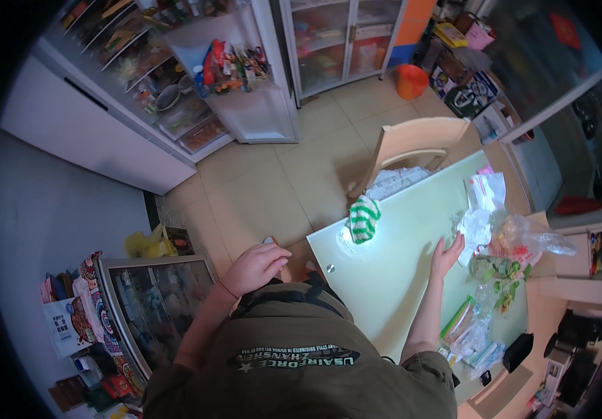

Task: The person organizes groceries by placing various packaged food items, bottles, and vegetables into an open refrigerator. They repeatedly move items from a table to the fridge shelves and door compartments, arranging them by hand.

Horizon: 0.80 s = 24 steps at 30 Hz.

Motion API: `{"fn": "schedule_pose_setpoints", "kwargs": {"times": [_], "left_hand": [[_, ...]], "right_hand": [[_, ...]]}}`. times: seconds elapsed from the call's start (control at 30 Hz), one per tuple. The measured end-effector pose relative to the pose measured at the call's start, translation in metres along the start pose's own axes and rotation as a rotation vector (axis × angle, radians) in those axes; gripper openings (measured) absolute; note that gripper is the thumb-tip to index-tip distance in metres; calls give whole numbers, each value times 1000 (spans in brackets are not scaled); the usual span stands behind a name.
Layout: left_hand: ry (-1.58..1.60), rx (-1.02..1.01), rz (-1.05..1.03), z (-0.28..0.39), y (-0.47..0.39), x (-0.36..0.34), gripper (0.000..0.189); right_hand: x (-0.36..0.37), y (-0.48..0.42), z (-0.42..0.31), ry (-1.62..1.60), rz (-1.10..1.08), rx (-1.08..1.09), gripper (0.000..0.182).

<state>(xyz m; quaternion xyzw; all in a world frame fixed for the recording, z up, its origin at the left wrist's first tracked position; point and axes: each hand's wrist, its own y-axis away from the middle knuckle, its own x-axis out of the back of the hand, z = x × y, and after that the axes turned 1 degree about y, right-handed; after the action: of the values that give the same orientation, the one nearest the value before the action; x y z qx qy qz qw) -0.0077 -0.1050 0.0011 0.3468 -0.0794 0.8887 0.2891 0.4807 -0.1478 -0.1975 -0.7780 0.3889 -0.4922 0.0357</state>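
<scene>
My left hand (257, 266) is in front of my waist, back upward, beside the table's near-left corner. Its palm is hidden, and no held thing shows. Over the glass-topped table (384, 262), my right hand (446, 257) has thumb and fingers apart. Its fingertips are next to a crumpled white plastic bag (474, 230); whether they touch cannot be told. A green-and-white striped cloth (365, 219) lies at the table's left edge. Past the right hand are a clear plastic bag (534, 233) and a leafy plant (505, 285) with its stems in a glass jar (481, 267).
Ahead on the left, a refrigerator door (264, 112) stands open beside stocked shelves. A wooden chair (421, 139) is against the table's far side. An orange bucket (412, 82) is near a glass-doored cabinet (345, 47). Low at left stands another glass-fronted cabinet (159, 309).
</scene>
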Motion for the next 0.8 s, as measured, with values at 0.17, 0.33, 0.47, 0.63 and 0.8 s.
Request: {"fn": "schedule_pose_setpoints", "kwargs": {"times": [0.17, 0.33, 0.47, 0.63, 0.8], "left_hand": [[28, -42, 5, -6, -2, 7, 16], [47, -72, 32, 0, -8, 12, 15], [78, -19, 32, 9, -8, 8, 14], [74, -32, -10, 15, -12, -1, 13], [55, -29, -45, 21, -13, -9, 13]], "right_hand": [[-3, 25, -38, -62, -30, -11, 55], [-18, 22, -39, -132, -62, -25, 54], [-9, 4, -52, -44, -132, -104, 53], [10, 7, -12, 43, -54, -173, 53], [5, -22, 61, 203, 69, -296, 61]]}}
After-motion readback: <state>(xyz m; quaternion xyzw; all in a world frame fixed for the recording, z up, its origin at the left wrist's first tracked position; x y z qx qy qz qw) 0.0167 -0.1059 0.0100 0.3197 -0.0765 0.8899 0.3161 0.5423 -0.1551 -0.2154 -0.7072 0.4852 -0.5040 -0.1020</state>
